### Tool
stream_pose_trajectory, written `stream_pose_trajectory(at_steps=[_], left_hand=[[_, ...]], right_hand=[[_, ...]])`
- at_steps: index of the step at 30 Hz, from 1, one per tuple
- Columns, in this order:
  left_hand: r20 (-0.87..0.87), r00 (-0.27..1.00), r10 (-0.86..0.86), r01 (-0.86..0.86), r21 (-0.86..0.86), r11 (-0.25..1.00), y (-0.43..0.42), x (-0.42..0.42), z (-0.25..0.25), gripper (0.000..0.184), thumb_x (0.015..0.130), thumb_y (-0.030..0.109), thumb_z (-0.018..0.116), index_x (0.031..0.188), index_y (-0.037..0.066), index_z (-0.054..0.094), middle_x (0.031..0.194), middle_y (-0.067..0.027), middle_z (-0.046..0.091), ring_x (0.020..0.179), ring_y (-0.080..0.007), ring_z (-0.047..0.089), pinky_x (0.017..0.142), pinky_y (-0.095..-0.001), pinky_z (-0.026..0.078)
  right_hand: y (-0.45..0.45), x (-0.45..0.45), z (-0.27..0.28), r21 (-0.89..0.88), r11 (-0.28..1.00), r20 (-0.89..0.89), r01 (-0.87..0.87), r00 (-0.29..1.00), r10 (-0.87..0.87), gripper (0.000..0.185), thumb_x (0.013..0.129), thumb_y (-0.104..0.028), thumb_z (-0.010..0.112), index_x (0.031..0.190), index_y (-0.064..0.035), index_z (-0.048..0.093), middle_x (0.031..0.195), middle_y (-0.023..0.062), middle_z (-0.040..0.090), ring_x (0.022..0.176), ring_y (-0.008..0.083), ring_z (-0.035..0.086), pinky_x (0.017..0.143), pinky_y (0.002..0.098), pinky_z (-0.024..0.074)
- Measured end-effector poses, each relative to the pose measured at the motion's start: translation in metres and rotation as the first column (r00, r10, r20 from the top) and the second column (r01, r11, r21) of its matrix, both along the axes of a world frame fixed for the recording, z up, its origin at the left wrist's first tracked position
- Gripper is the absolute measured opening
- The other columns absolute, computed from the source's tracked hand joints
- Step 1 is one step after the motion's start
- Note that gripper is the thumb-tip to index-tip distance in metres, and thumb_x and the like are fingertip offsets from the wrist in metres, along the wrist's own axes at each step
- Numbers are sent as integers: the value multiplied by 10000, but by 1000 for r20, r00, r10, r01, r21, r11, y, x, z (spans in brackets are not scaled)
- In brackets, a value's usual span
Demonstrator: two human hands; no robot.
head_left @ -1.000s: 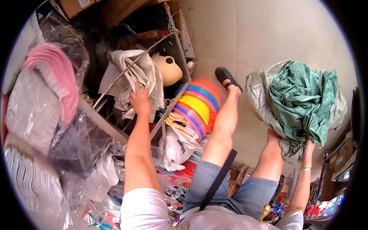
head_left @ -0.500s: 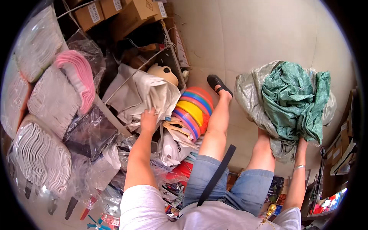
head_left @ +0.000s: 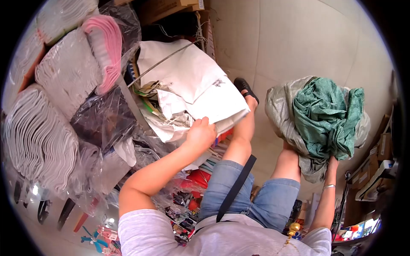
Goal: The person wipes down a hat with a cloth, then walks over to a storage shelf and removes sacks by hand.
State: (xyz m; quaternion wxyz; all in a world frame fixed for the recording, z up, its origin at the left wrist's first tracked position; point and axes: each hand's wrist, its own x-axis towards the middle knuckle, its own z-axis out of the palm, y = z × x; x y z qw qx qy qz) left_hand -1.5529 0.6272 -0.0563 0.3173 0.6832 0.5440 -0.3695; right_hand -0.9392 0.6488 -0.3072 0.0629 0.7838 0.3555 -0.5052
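Note:
My left hand (head_left: pixel 201 133) is closed on the edge of a large white woven sack (head_left: pixel 192 77), which lies spread over the shelf edge at centre left. Crumpled folds and a greenish strip show at the sack's left side. On the right, my right hand (head_left: pixel 332 164) grips the lower end of a bundle of crumpled woven sacks, a green sack (head_left: pixel 320 113) with a grey sack (head_left: pixel 279 104) around it. The bundle hides most of that hand's fingers. It hangs in front of my lower leg.
Plastic-wrapped stacks of white goods (head_left: pixel 40 136) and a pink-edged stack (head_left: pixel 106 51) fill the left. A thin cord (head_left: pixel 164 63) crosses the white sack. Cardboard boxes (head_left: pixel 166 9) stand at the top, others (head_left: pixel 366 170) at the right. My foot in a black shoe (head_left: pixel 246 90) rests on the pale floor (head_left: pixel 290 38).
My left hand has moved right and slightly up, pulling the white sack outward and spreading it. It now covers the yellow face-like item and most of the rainbow-coloured items. The right-hand bundle stays about where it was.

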Motion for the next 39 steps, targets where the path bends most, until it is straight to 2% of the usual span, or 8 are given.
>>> stream_pose_trajectory(at_steps=[10, 11, 12, 21, 28, 31, 37, 39], left_hand=[[256, 957, -133, 102, 130, 986, 39, 32, 57, 77, 664, 188, 611, 636, 137, 661, 690, 0, 552, 805, -209, 533, 674, -299, 421], [274, 955, -114, 78, 137, 987, 46, 34, 56, 75, 673, 178, 610, 659, 126, 661, 696, -12, 551, 811, -214, 537, 680, -297, 431], [277, 955, -108, 73, 133, 988, 56, 36, 51, 75, 673, 178, 610, 659, 126, 661, 696, -12, 551, 811, -214, 537, 680, -297, 431], [713, 678, 179, -538, 316, 782, 160, 121, 33, 72, 641, 103, 600, 663, 63, 545, 792, -62, 513, 792, -264, 529, 641, -333, 515], [833, 505, 225, -741, 285, 608, 100, 217, -71, 83, 643, 152, 602, 647, 70, 592, 913, -25, 599, 929, -287, 523, 746, -358, 519], [795, 584, 166, -667, 352, 657, 99, 220, -116, 76, 667, 159, 600, 657, 85, 614, 956, -21, 620, 959, -286, 523, 778, -365, 516], [775, 597, 209, -642, 306, 703, 78, 218, -161, 91, 672, 134, 610, 760, 112, 619, 1071, -53, 585, 1058, -306, 497, 881, -397, 483], [788, 596, 153, -667, 381, 640, 72, 215, -149, 273, 625, 74, 674, 872, 111, 564, 1157, -110, 478, 1128, -357, 461, 915, -467, 459]], right_hand=[[20, -6, 14, -172, 985, 201, 12, 979, 24, 692, 877, -413, 642, 1377, 28, 453, 1349, 132, 535, 1172, 208, 493, 982, 308, 384], [-3, 16, -8, 53, 997, 111, -47, 993, 41, 669, 870, -390, 658, 1347, 43, 481, 1300, 140, 569, 1145, 215, 509, 970, 311, 394], [-7, 25, -14, 48, 997, 113, -52, 992, 46, 669, 870, -390, 658, 1347, 43, 481, 1300, 140, 569, 1145, 215, 509, 970, 311, 394], [11, -21, 18, 98, 995, -26, -28, 999, 31, 609, 919, -323, 629, 1389, 10, 430, 1397, 120, 481, 1226, 232, 469, 1023, 323, 359], [23, -51, 34, 26, 941, -144, 338, 933, -331, 580, 925, -283, 626, 1390, 4, 433, 1379, 101, 492, 1196, 213, 487, 1001, 318, 380], [30, -74, 38, -30, 883, -97, 468, 878, -468, 547, 930, -227, 619, 1394, -7, 431, 1368, 72, 491, 1169, 195, 503, 976, 314, 407], [30, -102, 12, -6, 898, -52, 440, 896, -440, 534, 932, -174, 560, 1415, -15, 398, 1377, 53, 477, 1191, 192, 479, 998, 307, 386], [23, -95, 4, -23, 893, -47, 449, 892, -450, 535, 928, -174, 565, 1413, -17, 401, 1377, 52, 479, 1191, 195, 482, 998, 309, 388]])
